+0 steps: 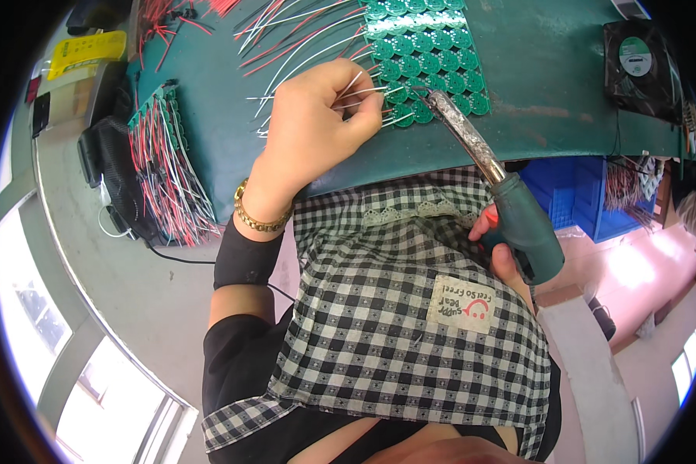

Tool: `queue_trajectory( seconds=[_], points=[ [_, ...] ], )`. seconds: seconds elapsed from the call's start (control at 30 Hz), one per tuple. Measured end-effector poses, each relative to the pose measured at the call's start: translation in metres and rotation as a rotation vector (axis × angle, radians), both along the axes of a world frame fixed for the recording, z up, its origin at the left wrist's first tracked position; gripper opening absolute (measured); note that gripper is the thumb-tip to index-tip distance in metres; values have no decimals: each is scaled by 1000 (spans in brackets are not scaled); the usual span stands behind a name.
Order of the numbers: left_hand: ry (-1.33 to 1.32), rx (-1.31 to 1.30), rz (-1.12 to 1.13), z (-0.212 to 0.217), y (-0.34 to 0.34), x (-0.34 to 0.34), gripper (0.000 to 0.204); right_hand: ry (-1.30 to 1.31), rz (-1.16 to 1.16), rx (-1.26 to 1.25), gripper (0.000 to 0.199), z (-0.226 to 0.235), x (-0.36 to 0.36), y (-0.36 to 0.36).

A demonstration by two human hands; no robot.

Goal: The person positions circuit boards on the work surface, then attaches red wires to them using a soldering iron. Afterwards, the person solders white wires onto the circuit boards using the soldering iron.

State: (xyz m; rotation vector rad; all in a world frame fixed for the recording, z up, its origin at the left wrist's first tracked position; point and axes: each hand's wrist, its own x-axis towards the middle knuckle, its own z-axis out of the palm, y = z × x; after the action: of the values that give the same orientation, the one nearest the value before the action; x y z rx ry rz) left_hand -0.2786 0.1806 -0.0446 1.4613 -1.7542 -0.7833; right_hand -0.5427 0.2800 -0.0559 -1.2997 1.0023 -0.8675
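Observation:
A green panel of round circuit boards [429, 62] lies on the green work mat, with white and red wires [301, 35] running off its left side. Over the panel's lower left corner, my left hand [325, 108] pinches a white wire [390, 91] between thumb and forefinger. My right hand [503, 259] is wrapped round the dark green handle of a soldering iron [527, 224], mostly hidden behind it. The iron's silvery, stained barrel points up and left. Its thin bent tip is over the panel, close to the pinched wire; whether it touches, I cannot tell.
At the left edge hangs a wired bundle of boards [170, 162]. Red wires [162, 27] lie at the far left, near a yellow container [89, 52]. A black spool-like item [634, 62] stands at the right. Below the table's right edge sits a blue crate [584, 193].

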Motion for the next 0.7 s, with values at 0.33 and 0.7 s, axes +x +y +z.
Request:
queue_trajectory(
  seconds=[0.33,0.7],
  points=[
    [-70,-53,-68,-3,-1,2,9,18,121,82,49,-4,-11,4],
    [-126,-13,-18,-2,-1,-2,8,-22,-98,-82,35,-3,4,-2]
  ],
)
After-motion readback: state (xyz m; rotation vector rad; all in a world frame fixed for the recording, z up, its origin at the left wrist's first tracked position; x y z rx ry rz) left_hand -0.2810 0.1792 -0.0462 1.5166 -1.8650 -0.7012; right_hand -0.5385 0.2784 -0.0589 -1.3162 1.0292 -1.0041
